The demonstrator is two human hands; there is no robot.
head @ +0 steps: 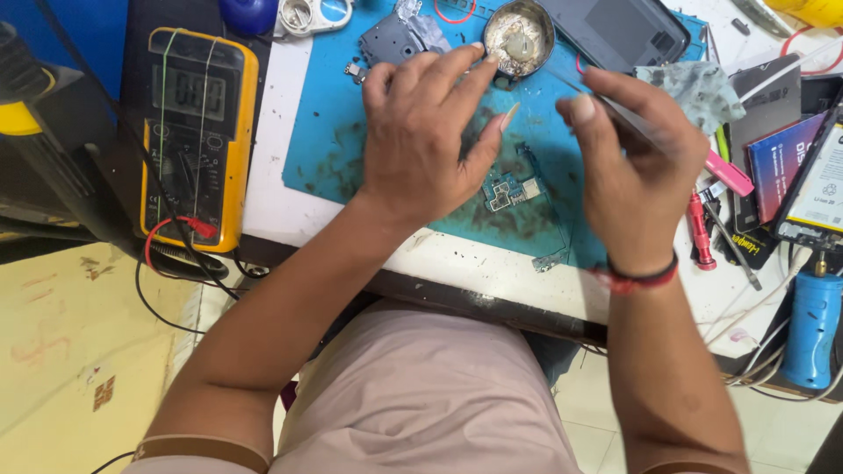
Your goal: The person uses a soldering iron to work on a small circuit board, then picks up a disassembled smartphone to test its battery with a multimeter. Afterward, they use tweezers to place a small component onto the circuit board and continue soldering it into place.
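My left hand (428,132) hovers flat over the blue work mat (320,132), fingers spread, with its fingertips reaching toward a small round metal tin (520,37) of paste. Just below its palm lies a small blue circuit board (509,190). My right hand (630,167) is to the right, closed on thin metal tweezers (606,104) whose tip points left toward the tin. A second small board piece (546,261) rests at the mat's near edge.
A yellow multimeter (200,132) with red and black leads sits at the left. A dark phone back cover (619,31) and a grey cloth (694,88) lie at the top right. Red screwdriver (700,230), phone batteries (795,167) and a blue tool (810,329) crowd the right.
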